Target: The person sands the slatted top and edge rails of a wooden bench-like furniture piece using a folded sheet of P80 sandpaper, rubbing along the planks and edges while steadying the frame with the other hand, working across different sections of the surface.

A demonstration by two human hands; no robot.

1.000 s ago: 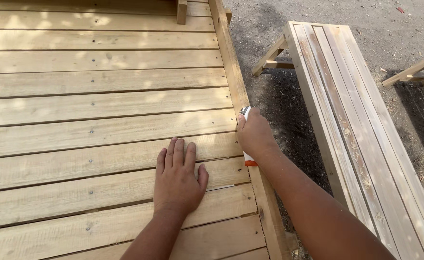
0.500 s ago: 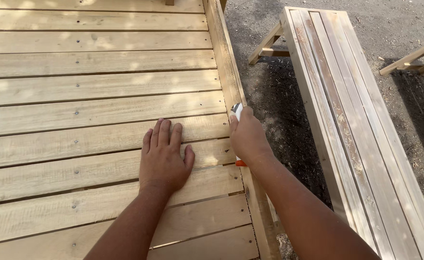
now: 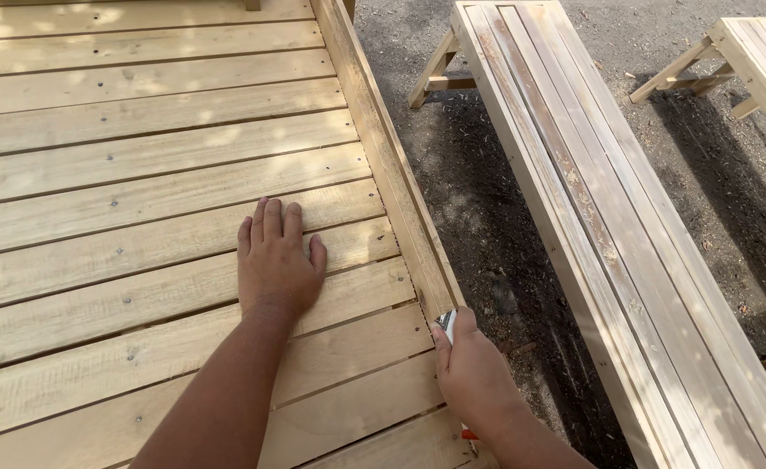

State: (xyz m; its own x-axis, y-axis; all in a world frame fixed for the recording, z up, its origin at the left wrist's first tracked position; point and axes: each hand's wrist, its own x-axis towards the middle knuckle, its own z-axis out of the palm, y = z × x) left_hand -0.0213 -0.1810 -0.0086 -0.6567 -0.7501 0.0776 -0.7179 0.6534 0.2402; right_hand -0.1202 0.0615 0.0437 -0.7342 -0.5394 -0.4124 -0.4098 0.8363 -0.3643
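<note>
My left hand (image 3: 274, 260) lies flat, fingers together, on the pale wooden planks of a slatted tabletop (image 3: 139, 174). My right hand (image 3: 474, 373) grips a small scraper-like tool (image 3: 446, 325) with a metal tip and an orange end showing below my wrist. The tip presses on the top of the table's edge board (image 3: 383, 148), which runs along the right side of the planks.
A long wooden bench (image 3: 591, 200) stands to the right, parallel to the table, with rough stained patches on its slats. Another wooden bench (image 3: 761, 61) is at the far right. Dark ground (image 3: 487, 226) with sawdust lies between them.
My right hand has slid the tool back toward me along the edge board. My left hand stays flat on the planks. The camera view has shifted.
</note>
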